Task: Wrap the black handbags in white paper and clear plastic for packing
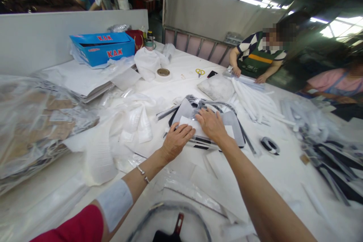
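A flat black-and-grey piece, perhaps a folded bag, lies on the white table with grey straps curving along its far side. Across it rests a white sheet. My left hand lies on the sheet's left part, its fingers stretched out. Palm down, my right hand is spread over the sheet and some clear plastic in the middle. Neither hand appears to grip anything, though what is under the palms is hidden. A bracelet circles my left wrist.
Left stand a blue box, a tape roll and plastic-wrapped brown pieces. Yellow scissors lie farther back. To the right are a dark coil and grey-black strips. A co-worker works across the table.
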A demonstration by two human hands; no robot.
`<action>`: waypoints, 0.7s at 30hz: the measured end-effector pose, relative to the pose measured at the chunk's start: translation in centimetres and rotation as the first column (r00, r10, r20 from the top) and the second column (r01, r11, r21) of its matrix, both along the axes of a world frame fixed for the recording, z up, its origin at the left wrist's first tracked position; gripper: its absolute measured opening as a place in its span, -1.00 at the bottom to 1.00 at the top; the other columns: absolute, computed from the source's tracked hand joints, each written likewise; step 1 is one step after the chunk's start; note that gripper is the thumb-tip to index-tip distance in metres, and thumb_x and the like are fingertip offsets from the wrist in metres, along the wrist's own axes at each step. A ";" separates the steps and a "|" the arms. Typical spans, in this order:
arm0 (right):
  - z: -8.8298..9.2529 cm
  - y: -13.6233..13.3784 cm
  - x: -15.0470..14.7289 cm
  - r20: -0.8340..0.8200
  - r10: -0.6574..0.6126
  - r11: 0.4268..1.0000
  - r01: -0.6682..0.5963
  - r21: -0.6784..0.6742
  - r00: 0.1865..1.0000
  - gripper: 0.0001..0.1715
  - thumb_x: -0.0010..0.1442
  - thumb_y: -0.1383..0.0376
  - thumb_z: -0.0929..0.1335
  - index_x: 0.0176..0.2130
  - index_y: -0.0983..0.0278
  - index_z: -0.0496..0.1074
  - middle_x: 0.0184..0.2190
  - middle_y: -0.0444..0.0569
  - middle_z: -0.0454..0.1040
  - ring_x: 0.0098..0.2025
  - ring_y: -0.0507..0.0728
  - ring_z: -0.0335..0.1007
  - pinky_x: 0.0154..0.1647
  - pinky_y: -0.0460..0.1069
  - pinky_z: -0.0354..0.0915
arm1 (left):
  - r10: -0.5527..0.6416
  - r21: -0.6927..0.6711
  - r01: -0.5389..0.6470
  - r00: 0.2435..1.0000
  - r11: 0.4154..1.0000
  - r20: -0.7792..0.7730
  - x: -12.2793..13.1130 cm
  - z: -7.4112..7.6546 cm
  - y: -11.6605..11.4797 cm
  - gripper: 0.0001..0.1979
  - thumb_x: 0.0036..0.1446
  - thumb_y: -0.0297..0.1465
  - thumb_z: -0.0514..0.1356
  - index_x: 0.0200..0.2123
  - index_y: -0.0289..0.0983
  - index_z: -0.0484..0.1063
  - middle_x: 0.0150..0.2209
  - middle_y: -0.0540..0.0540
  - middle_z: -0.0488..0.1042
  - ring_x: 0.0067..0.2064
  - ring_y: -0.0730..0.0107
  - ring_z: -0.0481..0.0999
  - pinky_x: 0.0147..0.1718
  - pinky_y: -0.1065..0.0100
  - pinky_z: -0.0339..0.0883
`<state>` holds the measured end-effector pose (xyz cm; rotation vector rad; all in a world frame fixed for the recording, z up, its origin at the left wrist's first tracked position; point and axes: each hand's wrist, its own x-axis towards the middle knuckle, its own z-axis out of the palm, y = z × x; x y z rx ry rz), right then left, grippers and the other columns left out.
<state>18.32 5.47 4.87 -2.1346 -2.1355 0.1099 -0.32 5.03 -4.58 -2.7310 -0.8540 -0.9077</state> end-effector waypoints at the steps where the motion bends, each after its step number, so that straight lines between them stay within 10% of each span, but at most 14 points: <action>1: 0.7 0.0 0.6 -0.070 -0.045 0.998 0.048 0.045 0.997 -0.41 0.43 0.09 0.07 0.25 0.29 0.30 0.30 0.10 0.24 0.39 0.32 -0.02 0.35 0.41 -0.12 | -0.003 -0.007 0.003 1.000 1.000 -0.002 -0.1 0.2 0.0 -0.60 0.32 -0.52 0.00 0.18 -0.22 0.32 0.13 -0.15 0.46 0.17 0.29 0.37 0.23 0.09 0.07; 10: 3.5 -8.1 4.7 -0.437 -0.178 0.912 0.315 0.264 0.882 -0.42 0.35 -0.02 0.18 0.09 0.23 0.49 0.11 0.01 0.49 0.23 0.26 0.32 0.34 0.25 0.11 | -0.049 -0.119 0.047 0.999 0.992 -0.018 -0.4 2.7 0.7 -0.39 0.20 -0.38 0.20 0.28 -0.31 0.14 0.21 -0.26 0.36 0.24 0.18 0.31 0.25 0.06 0.07; 21: 2.4 -19.0 3.6 -0.228 0.071 0.840 0.065 0.539 0.971 -0.52 0.36 0.30 0.25 0.23 0.19 0.33 0.18 0.01 0.42 0.24 0.19 0.31 0.37 0.26 0.08 | 0.001 -0.078 0.000 1.000 0.997 0.016 -2.4 5.6 -0.7 -0.37 0.19 -0.35 0.24 0.28 -0.30 0.14 0.29 -0.26 0.25 0.38 0.08 0.09 0.35 -0.06 -0.11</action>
